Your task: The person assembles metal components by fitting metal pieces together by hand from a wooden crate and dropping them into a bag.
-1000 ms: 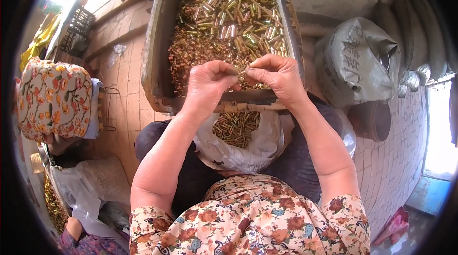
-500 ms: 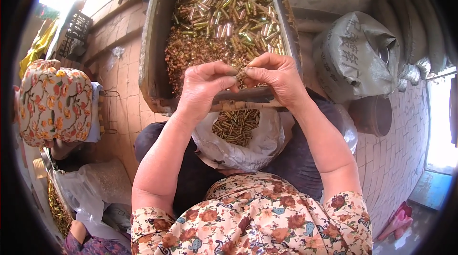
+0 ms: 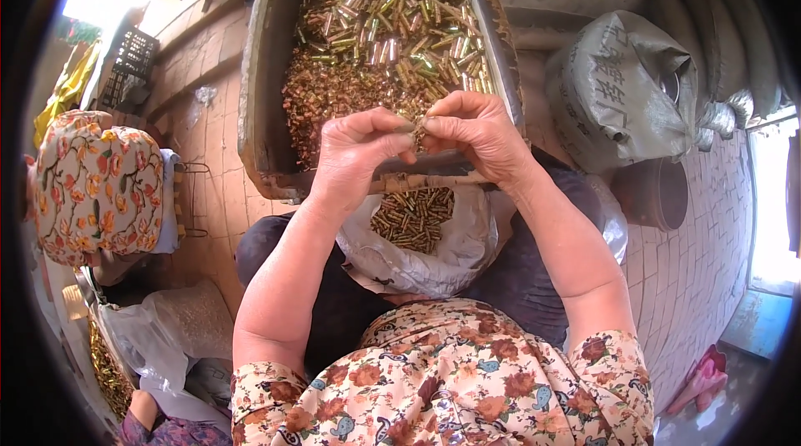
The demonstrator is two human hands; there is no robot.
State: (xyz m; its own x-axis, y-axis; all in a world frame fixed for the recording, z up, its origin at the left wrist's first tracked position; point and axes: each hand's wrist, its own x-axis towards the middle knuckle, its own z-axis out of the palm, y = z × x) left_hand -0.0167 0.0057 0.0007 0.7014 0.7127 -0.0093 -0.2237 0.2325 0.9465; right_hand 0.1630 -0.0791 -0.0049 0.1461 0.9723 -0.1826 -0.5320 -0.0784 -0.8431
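My left hand and my right hand meet over the near end of a deep tray. Thumb and fingertips of each hand are pinched together, almost touching the other hand's. What lies between them is too small and covered to name. Shiny yellowish-green metal tubes fill the tray's far part. Small reddish-gold metal pieces are heaped at its near left. Below my hands, between my legs, an open white sack holds many short brass-coloured metal pieces.
A full grey-white sack stands to the right, with a dark bucket beside it. On the left, another person in a flowered garment sits near a black crate. A clear plastic bag lies at lower left.
Both hands stay pinched together at nearly the same spot, with only slight finger movement. The whole view has shifted a little.
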